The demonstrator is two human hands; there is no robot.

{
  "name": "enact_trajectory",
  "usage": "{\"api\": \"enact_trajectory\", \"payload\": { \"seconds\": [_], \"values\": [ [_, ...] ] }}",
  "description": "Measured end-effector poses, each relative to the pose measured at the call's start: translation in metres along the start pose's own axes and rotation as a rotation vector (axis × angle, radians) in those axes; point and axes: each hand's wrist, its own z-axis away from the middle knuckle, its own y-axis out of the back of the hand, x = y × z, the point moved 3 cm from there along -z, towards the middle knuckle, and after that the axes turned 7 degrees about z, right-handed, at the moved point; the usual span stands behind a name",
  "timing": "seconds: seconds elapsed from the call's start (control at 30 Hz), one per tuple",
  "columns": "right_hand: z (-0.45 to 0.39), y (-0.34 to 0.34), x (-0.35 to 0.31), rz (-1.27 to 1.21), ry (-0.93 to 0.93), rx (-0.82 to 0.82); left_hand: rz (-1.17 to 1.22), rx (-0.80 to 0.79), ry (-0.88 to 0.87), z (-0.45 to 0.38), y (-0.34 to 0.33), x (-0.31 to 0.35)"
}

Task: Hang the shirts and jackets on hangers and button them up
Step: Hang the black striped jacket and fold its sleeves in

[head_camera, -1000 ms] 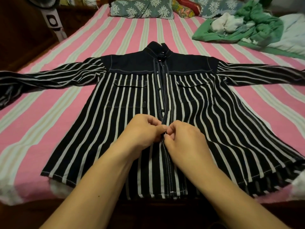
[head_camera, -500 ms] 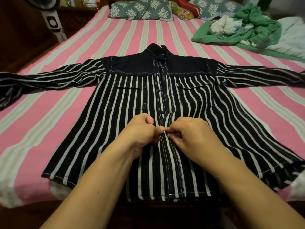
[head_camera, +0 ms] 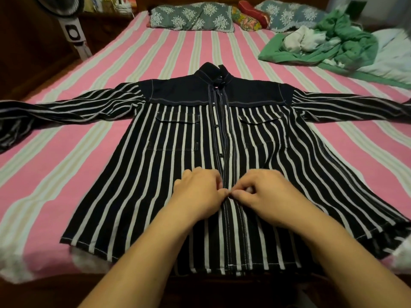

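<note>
Both your hands sit a touch lower on the placket than half a second ago. Striped shirt (head_camera: 155, 174) lies flat, front up, hem at the bed's (head_camera: 66, 152) near edge, collar toward the pillows (head_camera: 191, 18). Left hand (head_camera: 198, 194) and right hand (head_camera: 264, 196) pinch the placket midway down, fingers (head_camera: 239, 194) clamped together on it. Cloth looks soft, light, floppy; hold at the placket edges.

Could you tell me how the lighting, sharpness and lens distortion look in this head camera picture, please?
Head view: dim, warm light, with the corners falling dark; the wide lens bows the bed stripes and shirt sleeves outward; the green clothes at the far right look smeared; both hands, left hand and right hand, are slightly soft where they pinch the shirt's front.
</note>
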Motion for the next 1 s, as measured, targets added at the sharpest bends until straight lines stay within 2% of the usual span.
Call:
{"api": "enact_trajectory", "payload": {
  "seconds": [0.1,0.13,0.17,0.23,0.3,0.37,0.43,0.5,0.63,1.0],
  "values": [
    [-0.001,0.039,0.012,-0.270,-0.207,0.268,0.223,-0.227,0.026,0.011,0.018,-0.003],
    [-0.010,0.051,0.011,-0.351,-0.239,0.307,0.313,-0.279,0.046,0.014,0.028,-0.003],
    [-0.023,0.057,0.007,-0.392,-0.255,0.280,0.378,-0.268,0.060,0.012,0.039,-0.003],
    [-0.061,0.050,-0.004,-0.294,-0.247,0.116,0.419,-0.074,0.072,-0.012,0.058,-0.002],
    [-0.096,0.029,-0.016,-0.074,-0.256,-0.073,0.384,0.189,0.062,-0.046,0.072,0.005],
    [-0.119,0.013,-0.016,0.162,-0.228,-0.208,0.356,0.273,0.002,-0.080,0.068,0.015],
    [-0.129,0.014,-0.008,0.227,-0.190,-0.301,0.287,0.162,-0.019,-0.108,0.048,0.015],
    [-0.128,0.019,0.004,0.184,-0.196,-0.364,0.234,0.057,-0.021,-0.119,0.032,0.008],
    [-0.126,0.010,0.013,0.162,-0.204,-0.391,0.249,-0.068,-0.079,-0.114,0.038,-0.003],
    [-0.136,0.002,0.004,0.213,-0.190,-0.328,0.135,-0.108,-0.112,-0.114,0.032,0.000]
  ]
}}
